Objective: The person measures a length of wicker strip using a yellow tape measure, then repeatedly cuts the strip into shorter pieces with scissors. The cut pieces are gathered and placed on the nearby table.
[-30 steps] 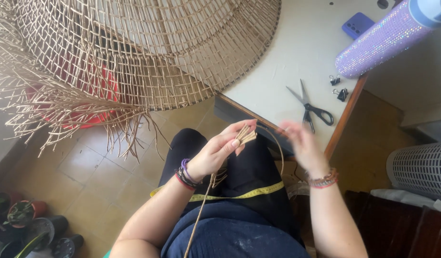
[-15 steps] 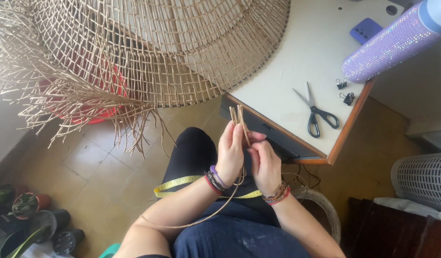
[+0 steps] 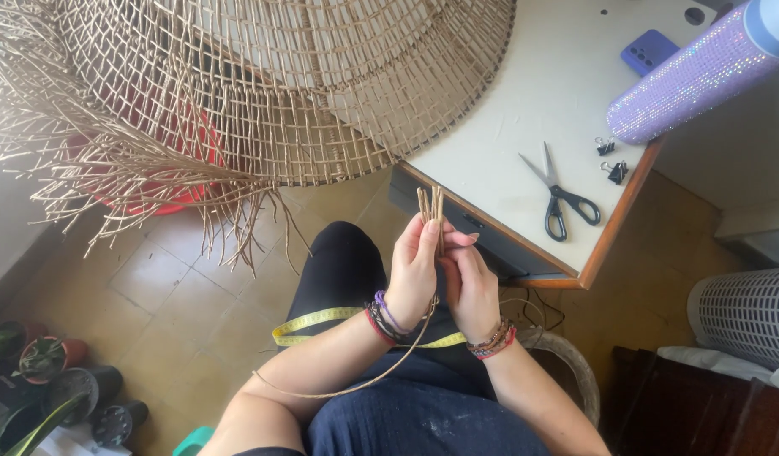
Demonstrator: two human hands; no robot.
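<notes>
Both hands meet over my lap and pinch a small bundle of tan rattan strands (image 3: 430, 205) whose ends stick up above the fingers. My left hand (image 3: 415, 270) wraps the bundle from the left. Touching it from the right, my right hand (image 3: 471, 285) grips the same strands. A long tan strand (image 3: 356, 384) trails down from the hands and curves across my left forearm. Bracelets circle both wrists. A yellow measuring tape (image 3: 309, 323) lies across my dark trousers.
A large woven rattan shade (image 3: 263, 84) with loose fringe hangs over the white table (image 3: 533, 110). On the table lie black scissors (image 3: 563, 201), two binder clips (image 3: 611, 160), a blue phone (image 3: 650, 51) and a sparkly purple bottle (image 3: 694, 76). Red basin (image 3: 166, 165) and potted plants (image 3: 43, 363) stand on the tiled floor.
My hands came together from a spread position and now hold the strand ends upright in one bundle. The view shifted slightly, showing more of the table.
</notes>
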